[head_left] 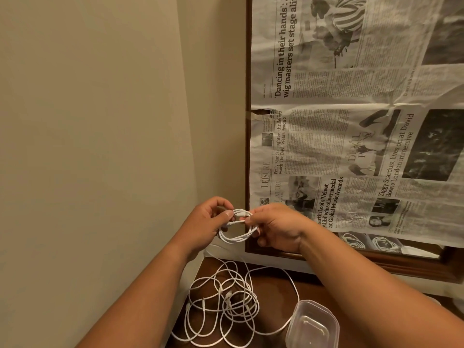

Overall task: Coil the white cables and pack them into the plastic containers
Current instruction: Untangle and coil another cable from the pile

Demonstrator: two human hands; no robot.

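Observation:
Both of my hands hold one white cable wound into a small coil (238, 237) in the air above the table. My left hand (208, 222) pinches the coil's left side. My right hand (273, 228) grips its right side, with the plug end between thumb and finger. Below them a tangle of loose white cables (221, 307) lies on the dark wooden table (271, 280). A clear plastic container (312, 325) with nothing in it stands at the lower right beside the tangle.
A beige wall stands close on the left. A wood-framed mirror (248, 121) covered with newspaper (351, 121) leans behind the table. Its uncovered lower strip reflects containers holding coiled cables (369, 242).

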